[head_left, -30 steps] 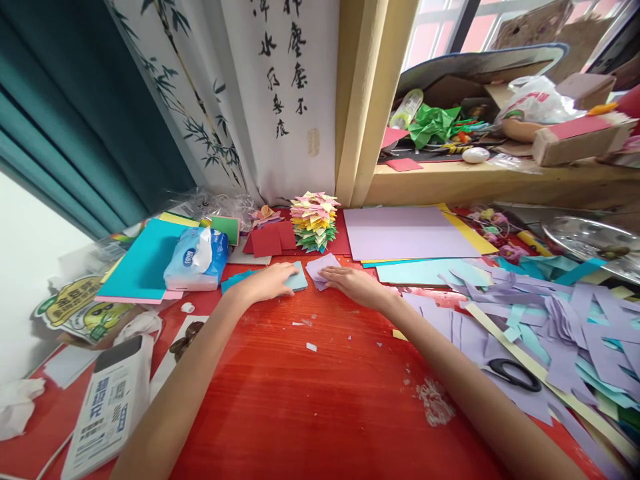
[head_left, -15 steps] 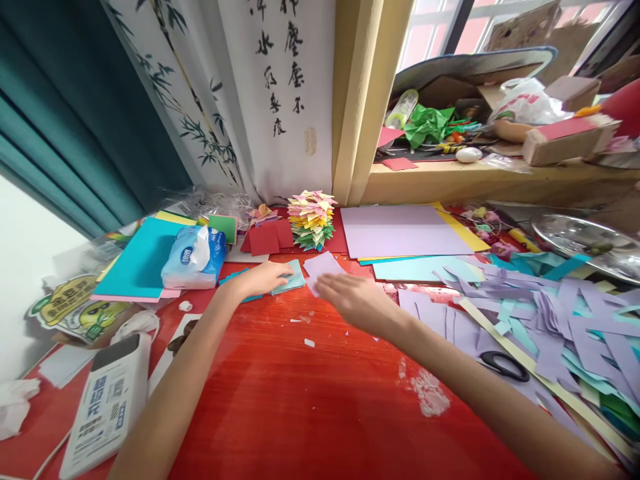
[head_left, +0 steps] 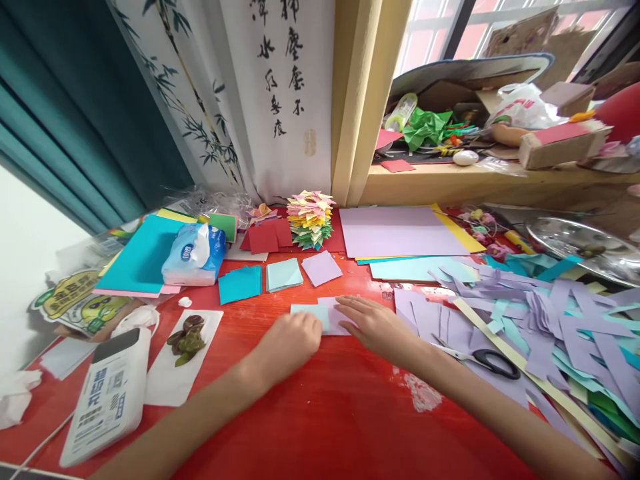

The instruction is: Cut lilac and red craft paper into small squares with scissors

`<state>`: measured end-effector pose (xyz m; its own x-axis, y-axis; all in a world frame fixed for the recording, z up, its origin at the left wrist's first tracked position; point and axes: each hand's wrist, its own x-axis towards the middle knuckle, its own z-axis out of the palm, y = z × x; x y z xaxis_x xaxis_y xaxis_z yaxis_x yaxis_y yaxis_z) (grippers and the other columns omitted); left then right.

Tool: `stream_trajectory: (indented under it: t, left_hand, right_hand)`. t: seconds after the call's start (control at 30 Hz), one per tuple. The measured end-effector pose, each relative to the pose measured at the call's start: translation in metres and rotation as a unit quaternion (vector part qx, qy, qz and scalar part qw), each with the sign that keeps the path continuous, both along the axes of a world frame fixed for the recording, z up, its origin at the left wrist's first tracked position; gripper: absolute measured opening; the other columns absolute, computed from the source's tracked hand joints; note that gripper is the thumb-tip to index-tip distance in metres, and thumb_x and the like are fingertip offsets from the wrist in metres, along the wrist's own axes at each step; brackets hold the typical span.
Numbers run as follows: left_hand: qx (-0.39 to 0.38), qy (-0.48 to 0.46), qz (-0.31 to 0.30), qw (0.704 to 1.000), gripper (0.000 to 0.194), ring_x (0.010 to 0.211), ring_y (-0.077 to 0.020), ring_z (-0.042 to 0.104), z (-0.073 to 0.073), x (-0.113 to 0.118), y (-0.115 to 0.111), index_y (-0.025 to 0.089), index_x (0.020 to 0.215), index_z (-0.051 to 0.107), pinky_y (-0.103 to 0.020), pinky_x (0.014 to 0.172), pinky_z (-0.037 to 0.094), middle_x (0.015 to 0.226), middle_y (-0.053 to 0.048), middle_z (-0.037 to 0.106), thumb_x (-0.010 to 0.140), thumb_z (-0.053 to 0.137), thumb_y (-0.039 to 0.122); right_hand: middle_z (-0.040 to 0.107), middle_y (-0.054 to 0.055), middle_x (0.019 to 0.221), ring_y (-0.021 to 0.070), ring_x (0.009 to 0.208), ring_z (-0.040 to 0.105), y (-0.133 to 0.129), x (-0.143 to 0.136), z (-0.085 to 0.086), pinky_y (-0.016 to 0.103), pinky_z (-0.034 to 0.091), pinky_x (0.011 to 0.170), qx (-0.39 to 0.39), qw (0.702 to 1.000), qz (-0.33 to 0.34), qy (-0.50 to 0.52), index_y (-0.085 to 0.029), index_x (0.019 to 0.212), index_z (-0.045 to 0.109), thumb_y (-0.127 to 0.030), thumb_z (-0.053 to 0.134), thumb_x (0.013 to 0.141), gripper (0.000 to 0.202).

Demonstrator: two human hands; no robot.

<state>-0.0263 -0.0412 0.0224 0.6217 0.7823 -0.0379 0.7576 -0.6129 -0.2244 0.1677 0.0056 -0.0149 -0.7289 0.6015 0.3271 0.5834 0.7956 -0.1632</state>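
My left hand (head_left: 295, 337) is closed on the near edge of a light blue paper square (head_left: 311, 311), its fingertips partly hidden. Beside it, my right hand (head_left: 367, 320) lies with fingers outstretched on a purple paper square (head_left: 331, 327), which the light blue square partly overlaps. Just beyond the hands is a row of square paper stacks: blue (head_left: 240, 285), light blue (head_left: 284, 274) and purple (head_left: 321, 268). Behind them stands a ring-stacked folded-paper piece (head_left: 310, 220) in pink, yellow and green.
Scissors (head_left: 480, 359) rest among purple and blue paper strips (head_left: 565, 320) on the right. Large paper sheets (head_left: 405, 232) lie at the back. Leftward are a tissue pack (head_left: 195, 257), a white box-shaped device (head_left: 107, 397) and dried fruit (head_left: 187, 340) on white paper.
Both hands have come back from the paper stacks toward me. A light blue and a purple square now lie under them on the red table. The stacks are uncovered.
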Motion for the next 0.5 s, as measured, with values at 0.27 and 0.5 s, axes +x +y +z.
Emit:
stream_trajectory:
  t: [0.27, 0.5]
  left_hand:
    - [-0.125, -0.182, 0.048, 0.974, 0.035, 0.102, -0.0186, 0.056, -0.006, -0.036, 0.043, 0.022, 0.101, 0.059, -0.029, 0.085, 0.043, 0.11, -0.004, 0.062, 0.091, 0.03, 0.038]
    - [-0.113, -0.191, 0.137, 0.965, 0.036, 0.113, -0.0228, 0.05, -0.018, -0.075, 0.09, 0.02, 0.117, 0.052, -0.033, 0.094, 0.038, 0.125, -0.006, 0.055, 0.086, 0.043, 0.036]
  right_hand:
    - [0.043, 0.015, 0.134, 0.0245, 0.125, 0.039, 0.073, -0.015, -0.005, 0.041, 0.04, 0.099, 0.066, 0.996, 0.062, -0.011, -0.012, 0.118, 0.054, -0.016, 0.045, 0.088, 0.032]
    - [0.059, 0.011, 0.12, 0.0206, 0.114, 0.051, 0.106, -0.028, -0.018, 0.035, 0.041, 0.098, -0.008, 0.994, 0.107, -0.032, -0.012, 0.115, 0.057, -0.019, 0.045, 0.089, 0.03]
